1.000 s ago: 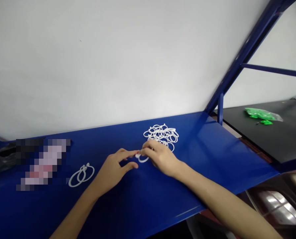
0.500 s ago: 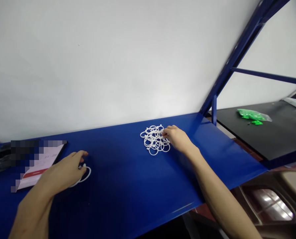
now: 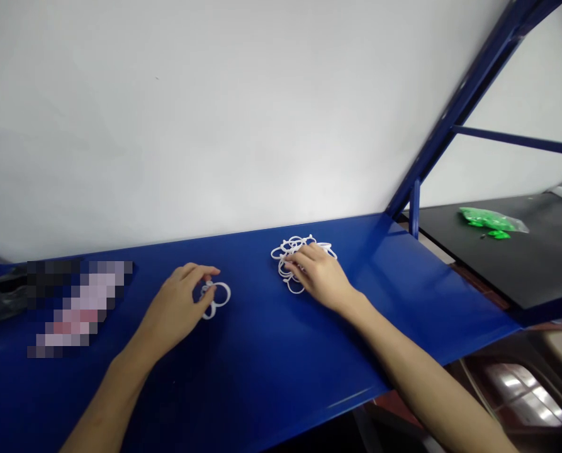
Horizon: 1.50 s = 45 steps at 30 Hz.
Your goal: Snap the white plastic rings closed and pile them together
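A pile of thin white plastic rings [image 3: 294, 244], each with a small knob, lies on the blue table. My right hand [image 3: 319, 272] reaches over the pile from the right, its thumb and fingertips closed together on a ring at the left side. The palm hides part of the pile. Left of it, my left hand [image 3: 179, 302] is just above the table, pinching a few white rings [image 3: 221, 294] that hang from between thumb and fingers. Their knobs are bunched at the fingertips.
The blue table [image 3: 257, 377] runs along a white wall. A blurred-out flat item [image 3: 85, 302] and a black bag [image 3: 2, 299] lie at the left. Blue frame bars [image 3: 443, 129] rise at the right. Beyond them, a black table [image 3: 479, 264] carries a bag of green pieces [image 3: 491, 220].
My left hand has moved right and away from the flat item, carrying its rings toward the pile. My right hand has shifted left, further over the pile.
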Each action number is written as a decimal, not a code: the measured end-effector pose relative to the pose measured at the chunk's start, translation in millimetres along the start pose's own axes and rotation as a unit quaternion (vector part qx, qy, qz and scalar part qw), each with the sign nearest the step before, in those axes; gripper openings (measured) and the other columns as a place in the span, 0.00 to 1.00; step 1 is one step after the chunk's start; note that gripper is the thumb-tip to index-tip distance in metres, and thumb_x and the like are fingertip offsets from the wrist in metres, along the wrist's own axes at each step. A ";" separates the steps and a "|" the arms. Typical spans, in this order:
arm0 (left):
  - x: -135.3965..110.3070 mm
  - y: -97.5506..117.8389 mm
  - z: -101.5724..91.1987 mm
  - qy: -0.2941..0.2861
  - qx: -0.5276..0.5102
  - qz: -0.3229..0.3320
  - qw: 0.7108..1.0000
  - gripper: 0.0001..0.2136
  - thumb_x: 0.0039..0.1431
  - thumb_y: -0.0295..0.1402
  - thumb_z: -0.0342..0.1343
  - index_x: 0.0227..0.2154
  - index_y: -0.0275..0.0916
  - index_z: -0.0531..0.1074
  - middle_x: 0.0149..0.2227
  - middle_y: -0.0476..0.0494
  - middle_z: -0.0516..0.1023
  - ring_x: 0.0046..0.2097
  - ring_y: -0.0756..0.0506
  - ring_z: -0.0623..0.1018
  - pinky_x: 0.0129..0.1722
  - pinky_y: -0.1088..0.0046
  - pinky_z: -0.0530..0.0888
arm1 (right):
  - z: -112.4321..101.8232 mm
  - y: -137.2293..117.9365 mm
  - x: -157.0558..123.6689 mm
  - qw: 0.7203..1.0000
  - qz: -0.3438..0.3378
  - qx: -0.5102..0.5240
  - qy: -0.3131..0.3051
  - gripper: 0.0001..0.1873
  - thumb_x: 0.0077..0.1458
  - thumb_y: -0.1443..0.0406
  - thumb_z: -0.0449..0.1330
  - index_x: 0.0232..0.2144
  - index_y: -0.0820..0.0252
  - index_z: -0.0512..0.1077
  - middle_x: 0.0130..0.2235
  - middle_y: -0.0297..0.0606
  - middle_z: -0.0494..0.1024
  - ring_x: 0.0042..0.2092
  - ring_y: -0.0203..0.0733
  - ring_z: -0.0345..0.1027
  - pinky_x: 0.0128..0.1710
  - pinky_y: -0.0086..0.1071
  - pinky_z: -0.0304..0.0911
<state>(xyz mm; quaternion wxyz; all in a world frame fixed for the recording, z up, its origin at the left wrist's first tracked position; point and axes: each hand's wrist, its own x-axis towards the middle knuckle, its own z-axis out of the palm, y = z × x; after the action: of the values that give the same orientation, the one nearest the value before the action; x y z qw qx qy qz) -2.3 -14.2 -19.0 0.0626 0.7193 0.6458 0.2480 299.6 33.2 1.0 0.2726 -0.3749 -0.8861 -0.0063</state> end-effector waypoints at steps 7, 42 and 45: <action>-6.7 39.6 22.6 0.003 -0.169 0.073 0.983 0.07 0.61 0.37 0.54 0.41 0.44 0.74 0.38 0.49 0.74 0.34 0.49 0.76 0.36 0.72 0.75 | 36.9 -44.3 -11.2 0.961 0.007 0.263 -0.082 0.13 0.64 0.59 0.60 0.46 0.60 0.68 0.39 0.38 0.78 0.40 0.41 0.73 0.40 0.33 0.69; -17.7 53.9 41.0 0.134 -0.144 0.192 0.962 0.09 0.66 0.32 0.54 0.39 0.45 0.80 0.36 0.50 0.84 0.38 0.49 0.79 0.40 0.73 0.77 | 34.4 -33.0 -12.2 0.969 -0.083 0.233 -0.019 0.13 0.71 0.67 0.47 0.42 0.63 0.72 0.38 0.42 0.74 0.38 0.38 0.70 0.39 0.31 0.68; -11.2 47.0 37.4 0.083 -0.071 0.186 0.977 0.12 0.66 0.39 0.54 0.47 0.45 0.78 0.43 0.46 0.84 0.43 0.45 0.79 0.46 0.65 0.76 | 28.3 -23.6 -5.8 0.991 -0.043 0.126 -0.034 0.12 0.70 0.66 0.49 0.46 0.61 0.72 0.46 0.44 0.74 0.39 0.38 0.71 0.37 0.30 0.67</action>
<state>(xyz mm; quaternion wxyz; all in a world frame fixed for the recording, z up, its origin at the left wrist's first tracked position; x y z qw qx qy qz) 55.8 -23.8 -35.3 0.0122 0.7972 0.4848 0.3595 273.6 18.5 -21.4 0.2862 -0.2996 -0.9039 0.1063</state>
